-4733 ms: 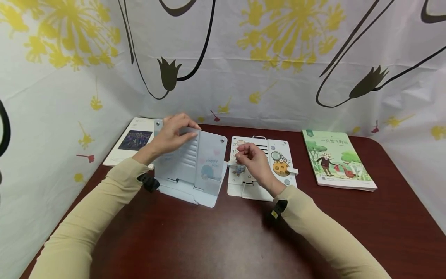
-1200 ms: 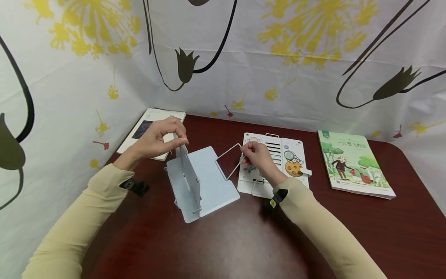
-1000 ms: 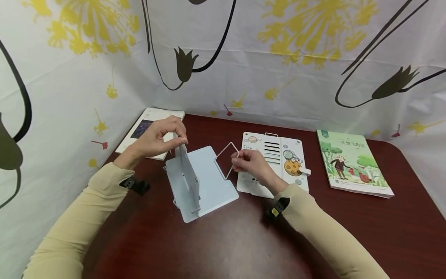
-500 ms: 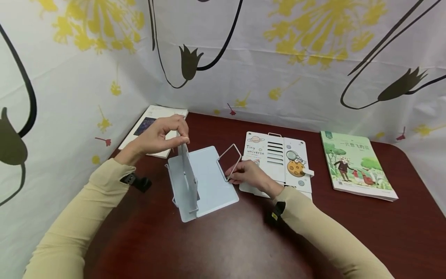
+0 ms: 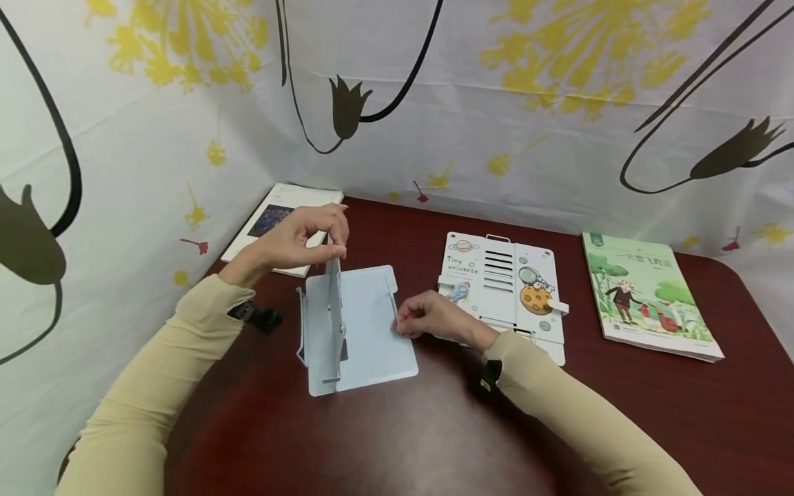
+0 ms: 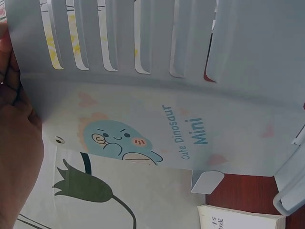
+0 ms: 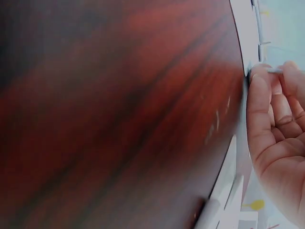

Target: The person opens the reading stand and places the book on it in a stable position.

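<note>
A pale blue folding book stand (image 5: 375,344) rests on the table, its slotted panel (image 5: 335,310) raised nearly upright above the base. My left hand (image 5: 300,238) pinches the top edge of that panel between thumb and fingers. The panel's face, with a blue dinosaur print (image 6: 112,138) and "Cute Dinosaur Mini" lettering, fills the left wrist view. At the base's right edge, my right hand (image 5: 434,315) is low with fingertips together. In the right wrist view, its thumb and forefinger pinch a thin wire support (image 7: 275,70); most of the wire is hidden by the fingers.
Just right of my right hand lies a white book stand (image 5: 524,258) with space prints, folded flat. A green picture book (image 5: 651,296) lies farther right. Behind my left hand is a white book (image 5: 288,196). Printed cloth (image 5: 397,151) walls the table's back and left.
My right hand has swung the stand's wire loop from sticking out at the right down toward the base. Earlier the panel faced me; now the stand is turned edge-on. My left hand keeps its grip.
</note>
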